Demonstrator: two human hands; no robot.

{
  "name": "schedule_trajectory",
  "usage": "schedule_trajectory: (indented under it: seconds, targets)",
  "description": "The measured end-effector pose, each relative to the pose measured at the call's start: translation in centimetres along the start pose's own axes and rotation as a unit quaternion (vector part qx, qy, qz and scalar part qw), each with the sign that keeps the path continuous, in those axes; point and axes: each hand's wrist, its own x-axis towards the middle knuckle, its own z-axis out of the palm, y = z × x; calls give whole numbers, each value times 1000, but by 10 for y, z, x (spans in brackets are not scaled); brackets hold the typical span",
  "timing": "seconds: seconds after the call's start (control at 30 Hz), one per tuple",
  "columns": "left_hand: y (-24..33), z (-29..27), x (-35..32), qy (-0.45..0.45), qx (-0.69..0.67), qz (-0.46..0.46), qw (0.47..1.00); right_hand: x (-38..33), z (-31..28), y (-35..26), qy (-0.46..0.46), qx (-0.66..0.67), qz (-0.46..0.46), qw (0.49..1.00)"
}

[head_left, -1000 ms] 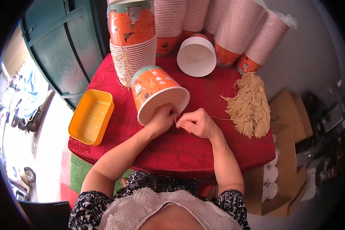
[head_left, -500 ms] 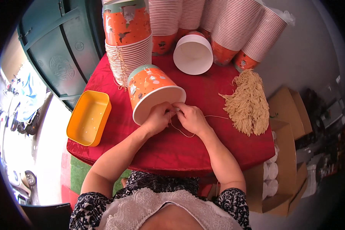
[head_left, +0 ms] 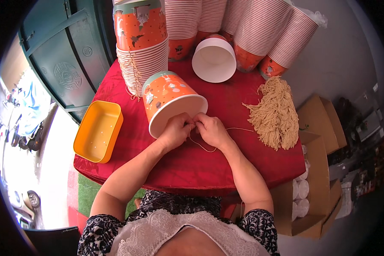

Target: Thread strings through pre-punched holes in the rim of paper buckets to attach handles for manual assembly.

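A single head-worn fisheye camera is looking steeply down onto the red-covered bench (head_left: 243, 166) from just above the person's chest. It is sitting close over the near edge of the bench and facing toward the far edge, where the stacked cups (head_left: 183, 21) are curving toward the picture's rim.

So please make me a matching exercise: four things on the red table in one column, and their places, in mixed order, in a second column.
Things:
1. yellow tray
2. bundle of beige strings
3. orange paper bucket on its side
4. white bucket showing its inside

Places:
a. at the right side of the table
b. at both hands, rim toward the person
c. at the left edge of the table
d. at the back, before the tall stacks

Pairs: 1-c, 2-a, 3-b, 4-d
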Motion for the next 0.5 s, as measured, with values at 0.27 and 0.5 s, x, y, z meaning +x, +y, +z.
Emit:
schedule_trajectory:
  seconds: [0.27,0.5]
  targets:
    - [4,3,0,57,168,77,981,1,1,1,9,-1,-22,1000]
    - [2,1,1,62,202,117,970,1,-3,-2,-11,31,-2,999]
